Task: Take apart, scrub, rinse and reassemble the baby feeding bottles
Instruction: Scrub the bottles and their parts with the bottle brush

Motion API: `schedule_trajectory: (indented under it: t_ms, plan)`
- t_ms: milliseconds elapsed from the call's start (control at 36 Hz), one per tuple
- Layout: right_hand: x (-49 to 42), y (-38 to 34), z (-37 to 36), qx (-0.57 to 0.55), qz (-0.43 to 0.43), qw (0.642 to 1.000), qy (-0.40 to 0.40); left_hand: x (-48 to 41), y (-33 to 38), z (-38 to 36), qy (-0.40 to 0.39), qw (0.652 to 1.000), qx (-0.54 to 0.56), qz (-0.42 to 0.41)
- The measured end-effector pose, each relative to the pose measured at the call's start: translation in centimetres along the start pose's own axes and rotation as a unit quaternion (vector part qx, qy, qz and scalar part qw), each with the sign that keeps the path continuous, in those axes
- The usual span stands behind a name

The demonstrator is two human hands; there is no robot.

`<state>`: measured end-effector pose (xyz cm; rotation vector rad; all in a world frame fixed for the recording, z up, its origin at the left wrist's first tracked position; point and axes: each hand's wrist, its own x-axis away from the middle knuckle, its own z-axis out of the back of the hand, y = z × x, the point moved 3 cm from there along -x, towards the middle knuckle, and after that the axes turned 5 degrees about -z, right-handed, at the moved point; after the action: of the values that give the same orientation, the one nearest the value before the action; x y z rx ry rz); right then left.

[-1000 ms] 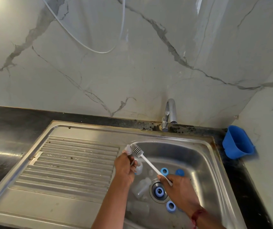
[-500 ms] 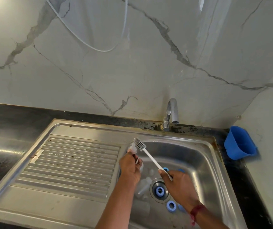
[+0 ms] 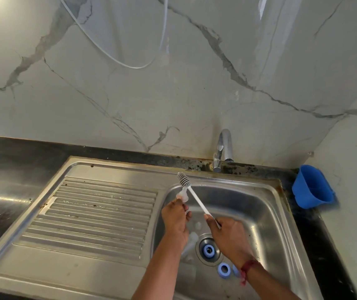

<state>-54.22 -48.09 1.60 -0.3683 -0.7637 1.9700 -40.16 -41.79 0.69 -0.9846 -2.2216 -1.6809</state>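
My left hand (image 3: 176,219) holds a small clear teat (image 3: 183,194) up over the left rim of the sink bowl (image 3: 268,215). My right hand (image 3: 229,237) grips the white handle of a bottle brush (image 3: 195,197); its grey bristle head sits just above the teat. In the bowl lie clear bottle parts (image 3: 191,240), partly hidden by my arms. One blue ring (image 3: 208,250) sits on the drain, and another blue ring (image 3: 224,270) lies nearer to me.
A ribbed steel draining board (image 3: 91,215) runs left of the bowl. The chrome tap (image 3: 223,148) stands at the back with no water running. A blue plastic tub (image 3: 311,187) sits on the dark counter at the right corner. A white hose (image 3: 117,57) hangs on the marble wall.
Both hands have lifted slightly and moved nearer each other. The brush head has slid from beside the teat to past its tip. The camera has tilted a little.
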Motion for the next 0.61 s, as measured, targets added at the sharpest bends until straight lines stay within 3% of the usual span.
schedule_trajectory:
  t_ms: [111, 306, 444, 611]
  plan:
    - [0.7, 0.4, 0.4, -0.012, 0.001, 1.000, 0.021, -0.8, 1.2, 0.8, 0.030, 0.998, 0.044, 0.019]
    - [1.9, 1.9, -0.6, 0.074, 0.083, 0.991, 0.071, -1.2, 2.4, 0.9, 0.020, 0.997, 0.062, 0.032]
    - [1.2, 1.6, -0.1, 0.084, 0.077, 0.986, 0.117, -0.4, 1.7, 0.3, -0.037, 0.999, 0.002, -0.017]
    - [0.3, 1.5, 0.6, 0.063, 0.058, 0.990, 0.114, 0.2, 1.1, 0.0, -0.041, 0.997, -0.023, -0.056]
